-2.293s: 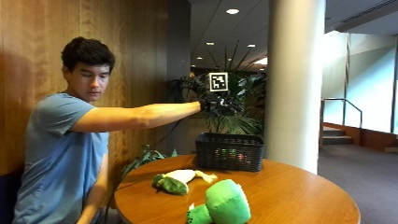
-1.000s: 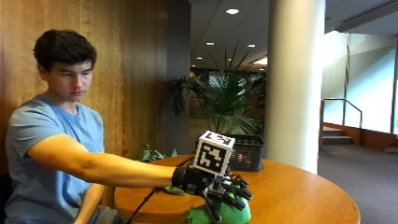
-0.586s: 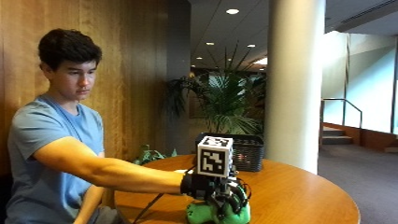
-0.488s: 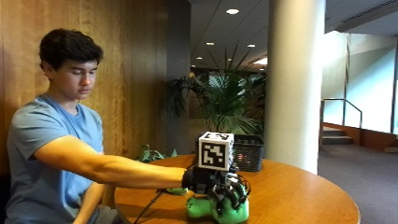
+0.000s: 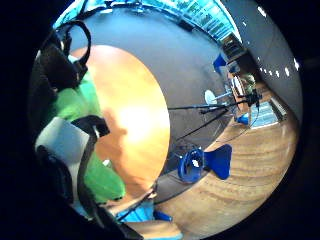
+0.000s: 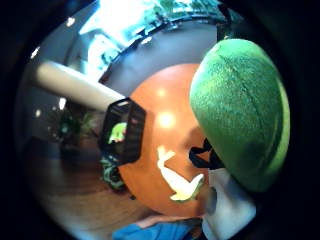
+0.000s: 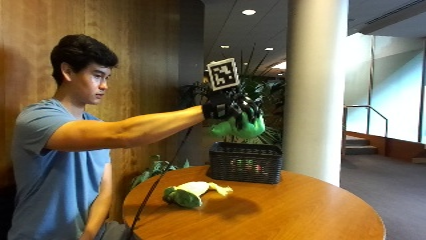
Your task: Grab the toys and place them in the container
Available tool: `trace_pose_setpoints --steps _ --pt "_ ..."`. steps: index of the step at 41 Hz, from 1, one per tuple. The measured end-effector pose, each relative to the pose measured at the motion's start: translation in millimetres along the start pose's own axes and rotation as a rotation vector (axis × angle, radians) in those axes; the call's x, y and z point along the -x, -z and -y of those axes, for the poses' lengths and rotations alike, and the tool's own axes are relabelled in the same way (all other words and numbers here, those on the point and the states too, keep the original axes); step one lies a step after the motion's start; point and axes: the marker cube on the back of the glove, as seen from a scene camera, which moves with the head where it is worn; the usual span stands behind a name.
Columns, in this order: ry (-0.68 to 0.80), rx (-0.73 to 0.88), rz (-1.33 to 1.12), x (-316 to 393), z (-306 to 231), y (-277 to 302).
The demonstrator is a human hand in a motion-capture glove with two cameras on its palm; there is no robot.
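Note:
In the outside view my gloved right hand (image 7: 229, 107) grips a green plush toy (image 7: 238, 128) in the air, just above the black wire basket (image 7: 245, 162) at the far side of the round wooden table (image 7: 319, 215). The thumb side palm view is filled by that green toy (image 6: 240, 115) close to the palm; the green toy (image 5: 80, 107) also shows by the palm in the little finger side view. A second toy, green and pale yellow (image 7: 190, 193), lies on the table near the person. The basket (image 6: 122, 131) holds something green inside.
A thick white pillar (image 7: 316, 85) stands right behind the basket, and a potted plant (image 7: 259, 95) is behind it too. A wood-panelled wall lies to the left. The person's bare hand is out of view.
The hand came down onto the green toy at the table's near side, took hold of it and lifted it up and away, to above the basket.

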Motion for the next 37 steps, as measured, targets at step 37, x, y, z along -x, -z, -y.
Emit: trace_pose_setpoints --steps 37 --pt "0.14 0.024 -0.019 307 19 -23"
